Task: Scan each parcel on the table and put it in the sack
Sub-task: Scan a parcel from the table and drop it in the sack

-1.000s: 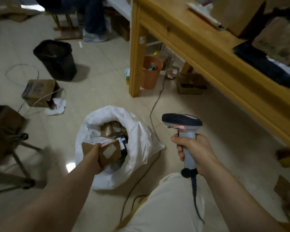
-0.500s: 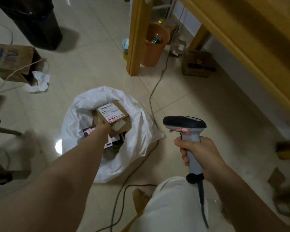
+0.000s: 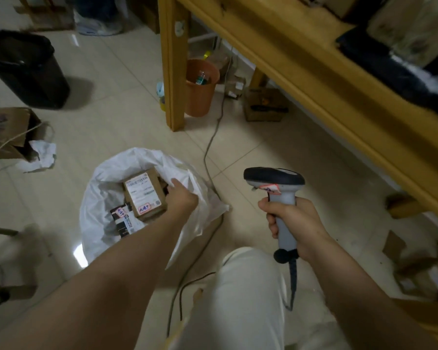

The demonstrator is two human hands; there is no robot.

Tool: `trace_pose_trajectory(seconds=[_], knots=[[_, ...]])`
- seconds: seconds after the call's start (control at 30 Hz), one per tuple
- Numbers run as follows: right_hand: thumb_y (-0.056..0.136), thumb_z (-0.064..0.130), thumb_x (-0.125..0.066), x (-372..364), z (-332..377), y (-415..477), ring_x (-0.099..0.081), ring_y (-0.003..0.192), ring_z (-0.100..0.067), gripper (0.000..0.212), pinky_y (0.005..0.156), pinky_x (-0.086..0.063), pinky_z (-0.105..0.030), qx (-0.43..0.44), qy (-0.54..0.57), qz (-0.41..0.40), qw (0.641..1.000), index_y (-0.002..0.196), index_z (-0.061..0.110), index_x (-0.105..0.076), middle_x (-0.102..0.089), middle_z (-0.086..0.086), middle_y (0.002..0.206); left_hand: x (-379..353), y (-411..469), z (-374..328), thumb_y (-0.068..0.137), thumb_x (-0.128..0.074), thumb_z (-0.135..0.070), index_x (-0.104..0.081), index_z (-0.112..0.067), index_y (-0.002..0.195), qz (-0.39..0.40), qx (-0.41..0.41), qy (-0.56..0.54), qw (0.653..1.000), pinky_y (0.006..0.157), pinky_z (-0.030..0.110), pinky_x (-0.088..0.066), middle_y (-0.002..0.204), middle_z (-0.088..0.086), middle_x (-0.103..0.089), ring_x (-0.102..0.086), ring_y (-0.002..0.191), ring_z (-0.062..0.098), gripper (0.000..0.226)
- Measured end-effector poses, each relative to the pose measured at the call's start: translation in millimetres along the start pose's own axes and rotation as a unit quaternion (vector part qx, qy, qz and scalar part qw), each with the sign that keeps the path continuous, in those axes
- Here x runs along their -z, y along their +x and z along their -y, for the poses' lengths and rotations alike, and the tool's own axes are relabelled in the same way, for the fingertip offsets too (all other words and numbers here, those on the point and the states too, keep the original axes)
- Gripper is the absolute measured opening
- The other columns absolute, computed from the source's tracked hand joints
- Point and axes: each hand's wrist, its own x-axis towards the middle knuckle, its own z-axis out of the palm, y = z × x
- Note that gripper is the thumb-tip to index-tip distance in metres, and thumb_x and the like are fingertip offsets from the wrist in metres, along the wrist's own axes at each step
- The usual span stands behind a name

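Nearest, the right hand [image 3: 291,223] is wrapped round the grey handle of the barcode scanner [image 3: 276,180], whose head points out over the floor, at no parcel. The scanner's red-edged sticker carries handwriting too small to read.

Further out, the left hand [image 3: 181,198] reaches into the mouth of the white sack [image 3: 142,155], against the right edge of the cardboard parcel [image 3: 146,195] — whether its fingers grip the box or merely touch it cannot be told. The parcel lies label-up in the sack on a black parcel [image 3: 123,221]. Both bear white shipping labels and red-edged stickers, the print illegible.

This looks like the drop-off step. The next move calls for freeing that hand and reaching up to the wooden table [image 3: 314,72], where the waiting parcels [image 3: 390,72] sit near its edge — blurred.
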Motion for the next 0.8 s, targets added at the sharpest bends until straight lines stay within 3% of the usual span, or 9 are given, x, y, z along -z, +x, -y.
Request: trace_pose_trajectory(seconds=[0.1, 0.17, 0.4, 0.63, 0.8], knots=[[0.081, 0.007, -0.070, 23.5, -1.6, -23.0, -0.045, 0.042, -0.015, 0.007, 0.042, -0.039, -0.024, 0.025, 0.040, -0.031, 0.998, 0.082, 0.004, -0.064, -0.053, -0.006, 0.053, -4.2, -60.7, -45.1, 0.092, -0.049, -0.007, -0.019, -0.002, 0.150, -0.009, -0.182, 0.017, 0.983, 0.110, 0.036, -0.026, 0.151, 0.018, -0.030, -0.032, 0.136, 0.035, 0.066], [0.082, 0.006, -0.070, 42.5, -2.6, -42.2, -0.044, 0.039, -0.013, 0.009, 0.041, -0.038, -0.022, 0.046, 0.077, -0.064, 0.994, 0.077, 0.006, -0.062, -0.052, -0.004, 0.049, -12.5, -97.9, -73.3, 0.091, -0.050, -0.006, -0.021, -0.005, 0.151, -0.016, -0.258, 0.035, 0.965, 0.113, 0.035, -0.023, 0.154, 0.015, -0.029, -0.029, 0.138, 0.031, 0.067], [0.082, 0.003, -0.067, 128.3, -11.3, -127.2, -0.044, 0.039, -0.015, 0.007, 0.041, -0.037, -0.023, 0.150, 0.188, -0.209, 0.948, 0.077, 0.005, -0.063, -0.051, -0.005, 0.050, -53.2, -243.7, -162.0, 0.085, -0.060, -0.007, -0.039, -0.010, 0.143, -0.049, -0.509, 0.001, 0.859, 0.104, 0.030, -0.031, 0.136, 0.012, -0.045, -0.039, 0.124, 0.027, 0.062], [0.082, 0.001, -0.065, 210.4, -20.9, -197.6, -0.045, 0.044, -0.017, 0.021, 0.050, -0.039, -0.031, 0.234, 0.296, -0.329, 0.865, 0.065, 0.010, -0.058, -0.049, -0.002, 0.045, -87.2, -359.2, -233.0, 0.084, -0.063, -0.011, -0.043, -0.009, 0.138, 0.025, -0.636, -0.018, 0.771, 0.095, 0.028, -0.032, 0.127, 0.011, -0.048, -0.042, 0.119, 0.027, 0.058], [0.081, 0.007, -0.068, 261.4, -31.7, -226.7, -0.050, 0.047, -0.015, 0.007, 0.051, -0.045, -0.030, 0.248, 0.347, -0.411, 0.806, 0.078, 0.010, -0.062, -0.054, 0.000, 0.050, -114.6, -433.8, -275.0, 0.088, -0.066, -0.024, -0.034, -0.019, 0.147, 0.093, -0.674, 0.008, 0.733, 0.106, 0.031, -0.030, 0.137, 0.008, -0.040, -0.035, 0.129, 0.024, 0.067]])
